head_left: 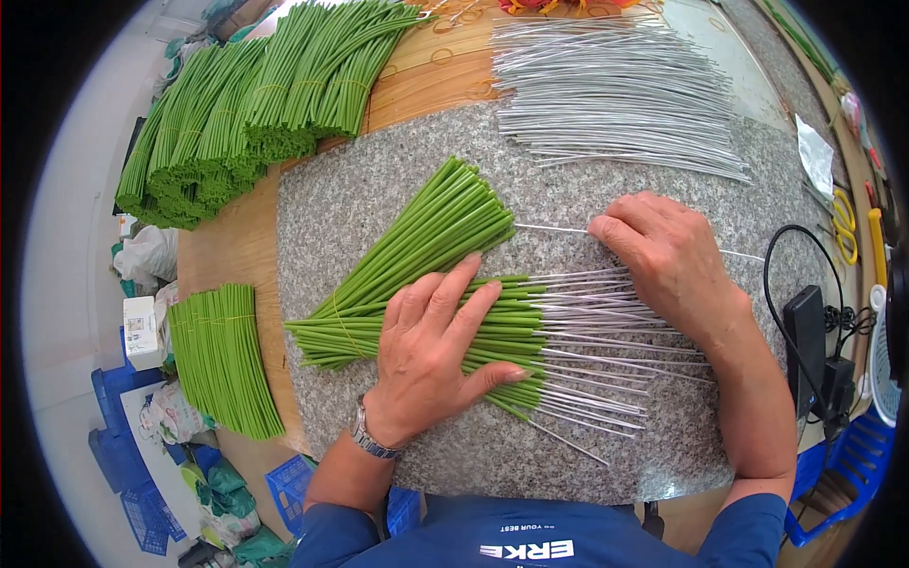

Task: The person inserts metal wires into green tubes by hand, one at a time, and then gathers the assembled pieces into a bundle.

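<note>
On the grey speckled board [445,464] lies a fanned bunch of green tubes [398,232], tied with a thin band near its left end. Silver wires [606,364] stick out of the right ends of the nearer tubes; the farther tubes show bare ends. My left hand [436,336] rests flat on the bunch with its fingers spread. To its right, my right hand [668,256] pinches a single wire [554,227], whose left tip is at the end of a tube at the bunch's upper right. Whether that tip is inside the tube I cannot tell.
A pile of loose silver wires [615,95] lies at the back. Banded green tube bundles [218,123] are stacked at the back left, and another bundle [225,360] sits at the left. Yellow-handled scissors [844,227], a black adapter [805,346] with cable and a blue basket [852,464] are at the right.
</note>
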Demonstrator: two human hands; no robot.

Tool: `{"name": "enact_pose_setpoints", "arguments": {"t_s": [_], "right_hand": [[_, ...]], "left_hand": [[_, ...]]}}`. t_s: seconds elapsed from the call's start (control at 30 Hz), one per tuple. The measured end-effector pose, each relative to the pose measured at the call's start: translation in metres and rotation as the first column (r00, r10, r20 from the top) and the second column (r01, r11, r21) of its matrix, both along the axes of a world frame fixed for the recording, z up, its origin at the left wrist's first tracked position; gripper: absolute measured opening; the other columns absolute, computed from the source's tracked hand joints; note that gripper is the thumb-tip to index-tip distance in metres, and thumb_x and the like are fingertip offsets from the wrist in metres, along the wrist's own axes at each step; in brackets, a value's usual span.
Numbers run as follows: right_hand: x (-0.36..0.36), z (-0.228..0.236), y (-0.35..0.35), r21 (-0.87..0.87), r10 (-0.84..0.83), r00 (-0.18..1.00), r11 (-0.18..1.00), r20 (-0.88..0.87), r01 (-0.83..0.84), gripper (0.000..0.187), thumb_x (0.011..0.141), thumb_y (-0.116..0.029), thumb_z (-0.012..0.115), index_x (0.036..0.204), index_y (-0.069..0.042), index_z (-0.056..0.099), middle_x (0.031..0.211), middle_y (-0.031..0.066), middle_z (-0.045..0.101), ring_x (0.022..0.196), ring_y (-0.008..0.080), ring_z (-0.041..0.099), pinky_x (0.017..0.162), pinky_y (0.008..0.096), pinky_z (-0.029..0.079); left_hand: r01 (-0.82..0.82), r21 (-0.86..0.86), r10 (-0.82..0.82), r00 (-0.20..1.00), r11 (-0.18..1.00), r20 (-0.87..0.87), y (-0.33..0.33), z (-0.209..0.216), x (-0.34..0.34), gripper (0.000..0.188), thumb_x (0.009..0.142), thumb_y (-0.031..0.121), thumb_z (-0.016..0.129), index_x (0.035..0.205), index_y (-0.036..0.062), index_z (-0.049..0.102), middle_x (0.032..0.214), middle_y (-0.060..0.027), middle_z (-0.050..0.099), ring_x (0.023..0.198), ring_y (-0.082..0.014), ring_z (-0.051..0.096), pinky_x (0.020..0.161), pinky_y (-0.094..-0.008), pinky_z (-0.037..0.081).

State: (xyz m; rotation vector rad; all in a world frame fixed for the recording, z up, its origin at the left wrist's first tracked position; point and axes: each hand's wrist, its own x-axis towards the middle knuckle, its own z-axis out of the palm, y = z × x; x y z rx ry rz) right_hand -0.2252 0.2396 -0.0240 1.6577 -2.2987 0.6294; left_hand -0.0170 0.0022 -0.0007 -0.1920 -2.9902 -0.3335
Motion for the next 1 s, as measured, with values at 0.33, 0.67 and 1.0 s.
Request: {"name": "enact_pose_setpoints", "arguments": {"t_s": [0.33, 0.67, 1.0], "right_hand": [[0.0, 0.001, 0.003, -0.023, 0.028, 0.999, 0.999, 0.024, -0.027, 0.017, 0.088, -0.007, 0.067, 0.105, -0.006, 0.07, 0.096, 0.0054, 0.068, 0.091, 0.0249, 0.07, 0.078, 0.0389, 0.058], [-0.006, 0.002, 0.004, 0.031, 0.081, 0.996, 0.996, 0.034, -0.083, 0.014, 0.089, -0.009, 0.066, 0.103, -0.009, 0.07, 0.096, 0.0032, 0.067, 0.093, 0.024, 0.069, 0.081, 0.0418, 0.056], [0.008, -0.003, -0.018, -0.026, 0.152, 0.975, 0.988, 0.164, -0.15, 0.008, 0.09, -0.01, 0.066, 0.097, -0.008, 0.069, 0.098, 0.0078, 0.066, 0.098, 0.028, 0.071, 0.086, 0.0419, 0.058]], "left_hand": [[-0.002, -0.011, 0.002, 1.0, 1.0, -0.001, 0.0, 0.0, 0.0, 0.087, 0.09, 0.074, 0.071, 0.145, 0.0065, 0.068, 0.159, -0.0172, 0.059, 0.134, -0.0367, 0.058, 0.114, -0.0509, 0.043], [0.0, -0.014, 0.0, 1.0, 1.0, 0.005, 0.0, 0.001, -0.001, 0.086, 0.09, 0.074, 0.071, 0.145, 0.0066, 0.067, 0.159, -0.017, 0.059, 0.135, -0.0367, 0.057, 0.115, -0.051, 0.042], [0.017, 0.044, -0.015, 0.999, 0.999, -0.047, 0.002, 0.003, -0.002, 0.085, 0.088, 0.07, 0.076, 0.141, 0.0041, 0.069, 0.15, -0.0133, 0.063, 0.137, -0.0364, 0.057, 0.116, -0.0514, 0.042]]}}
